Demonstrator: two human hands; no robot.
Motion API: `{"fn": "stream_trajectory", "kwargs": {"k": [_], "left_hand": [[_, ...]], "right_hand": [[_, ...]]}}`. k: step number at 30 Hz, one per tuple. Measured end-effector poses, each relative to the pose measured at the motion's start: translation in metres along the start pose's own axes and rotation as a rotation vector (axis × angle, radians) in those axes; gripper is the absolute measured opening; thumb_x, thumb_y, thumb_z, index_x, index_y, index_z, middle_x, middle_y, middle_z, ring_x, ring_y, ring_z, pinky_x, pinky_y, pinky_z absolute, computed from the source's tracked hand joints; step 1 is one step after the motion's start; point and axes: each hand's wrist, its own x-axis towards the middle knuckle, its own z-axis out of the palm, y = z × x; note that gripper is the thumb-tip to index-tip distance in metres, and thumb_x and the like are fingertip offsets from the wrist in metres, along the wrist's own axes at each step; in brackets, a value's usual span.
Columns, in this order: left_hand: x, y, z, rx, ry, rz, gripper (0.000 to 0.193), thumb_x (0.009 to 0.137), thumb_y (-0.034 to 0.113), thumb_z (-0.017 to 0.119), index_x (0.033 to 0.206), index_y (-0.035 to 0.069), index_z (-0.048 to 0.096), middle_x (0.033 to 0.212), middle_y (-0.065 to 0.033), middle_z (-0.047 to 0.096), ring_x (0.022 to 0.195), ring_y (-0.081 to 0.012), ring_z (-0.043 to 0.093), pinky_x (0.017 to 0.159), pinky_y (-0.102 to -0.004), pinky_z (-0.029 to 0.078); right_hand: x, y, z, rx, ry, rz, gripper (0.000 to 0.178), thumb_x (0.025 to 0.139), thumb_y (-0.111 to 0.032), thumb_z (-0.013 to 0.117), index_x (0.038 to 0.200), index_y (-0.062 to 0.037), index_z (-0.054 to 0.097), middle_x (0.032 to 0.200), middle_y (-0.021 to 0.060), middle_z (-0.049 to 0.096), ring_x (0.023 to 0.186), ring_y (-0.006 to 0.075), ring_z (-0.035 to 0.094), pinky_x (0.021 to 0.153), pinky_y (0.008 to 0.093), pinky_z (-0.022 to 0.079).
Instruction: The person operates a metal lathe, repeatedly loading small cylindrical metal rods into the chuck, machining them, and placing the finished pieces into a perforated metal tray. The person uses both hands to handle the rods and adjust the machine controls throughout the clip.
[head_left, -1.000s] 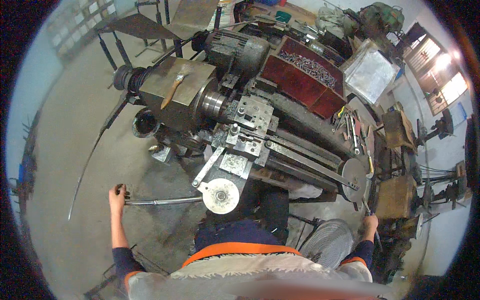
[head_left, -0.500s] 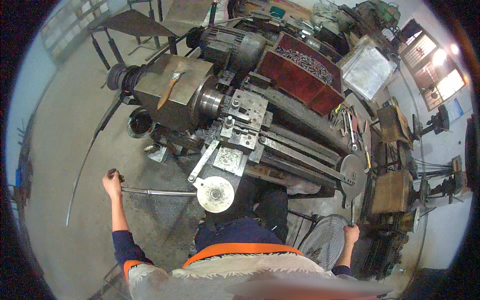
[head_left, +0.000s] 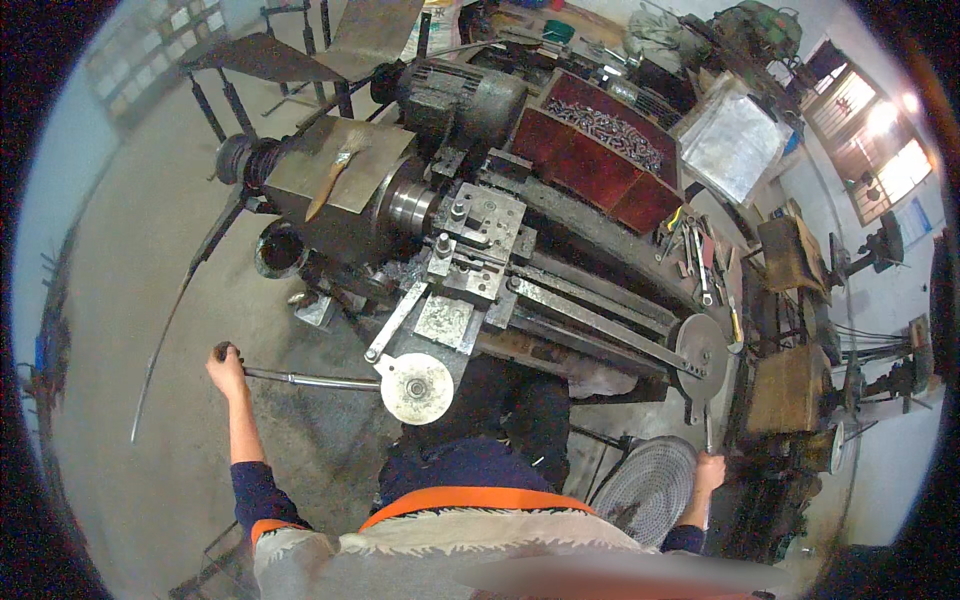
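We have both hands on levers of a small manual lathe, and each one meets its own disc at a different angle. At our left, the left hand (head_left: 227, 370) is curled with its fingers closed round the end of a steel lever (head_left: 325, 382). That lever's long axis runs from the fist toward just past three o'clock, into a pale round disc (head_left: 417, 389). A flat link bar (head_left: 396, 322) leaves the disc's rim toward one o'clock and reaches the tool slide (head_left: 468, 272).

The right hand (head_left: 709, 471) is clamped round an upright handle rod (head_left: 709, 428) (the finger undersides are hidden from us). Its long axis points to twelve o'clock, up to a grey round plate (head_left: 702, 352), from which a long bar (head_left: 600, 325) runs toward ten o'clock to the slide. So the left hand is the nearer one to the pale disc, the right to the grey plate.

Beyond the slide, toward one o'clock, sits a red box (head_left: 575, 160) of small metal pieces; a paintbrush (head_left: 331, 184) lies on the headstock (head_left: 290, 180) toward eleven.
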Motion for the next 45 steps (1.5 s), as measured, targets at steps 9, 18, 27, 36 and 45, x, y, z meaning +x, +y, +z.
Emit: {"fn": "stream_trajectory", "kwargs": {"k": [9,18,27,36,45], "left_hand": [[0.069,0.015,0.104,0.050,-0.056,0.283,0.028,0.068,0.018,0.062,0.092,0.004,0.064,0.080,-0.0116,0.064,0.075,-0.0219,0.061,0.072,-0.0323,0.045],[0.070,0.071,0.157,0.308,-0.170,0.350,0.035,0.068,0.021,0.063,0.098,0.004,0.063,0.092,-0.0168,0.063,0.089,-0.0319,0.060,0.080,-0.0375,0.045],[0.055,0.093,0.150,0.367,-0.149,0.262,0.035,0.068,0.023,0.062,0.099,0.008,0.063,0.095,-0.0154,0.063,0.091,-0.0312,0.059,0.082,-0.0373,0.044],[0.061,0.076,0.153,0.404,-0.161,0.336,0.040,0.066,0.026,0.063,0.102,0.008,0.062,0.097,-0.0141,0.063,0.094,-0.0306,0.058,0.083,-0.0377,0.044],[0.066,0.035,0.114,-0.429,-0.264,0.060,0.028,0.078,0.019,0.060,0.092,-0.004,0.059,0.080,-0.0063,0.061,0.066,-0.0122,0.054,0.057,-0.0273,0.045]], "right_hand": [[0.084,0.038,0.034,0.040,0.001,-0.104,0.037,0.067,-0.032,0.053,0.080,0.0018,0.059,0.079,0.0231,0.061,0.079,0.0392,0.060,0.070,0.0450,0.048],[0.004,0.001,0.015,0.059,-0.124,0.094,0.035,0.066,-0.027,0.055,0.085,0.0022,0.059,0.087,0.0243,0.061,0.086,0.0399,0.059,0.075,0.0453,0.047],[0.020,0.015,0.027,0.007,-0.050,0.089,0.041,0.064,-0.033,0.061,0.088,0.0003,0.057,0.092,0.0212,0.061,0.087,0.0384,0.058,0.076,0.0457,0.046],[0.114,-0.013,-0.016,-0.131,-0.079,0.120,0.031,0.072,-0.027,0.051,0.095,-0.0081,0.059,0.098,0.0121,0.062,0.094,0.0322,0.058,0.082,0.0494,0.039],[0.031,-0.015,0.036,0.246,0.271,-0.124,0.057,0.062,-0.025,0.060,0.112,0.0011,0.050,0.116,0.0191,0.051,0.105,0.0379,0.049,0.091,0.0429,0.039]]}}
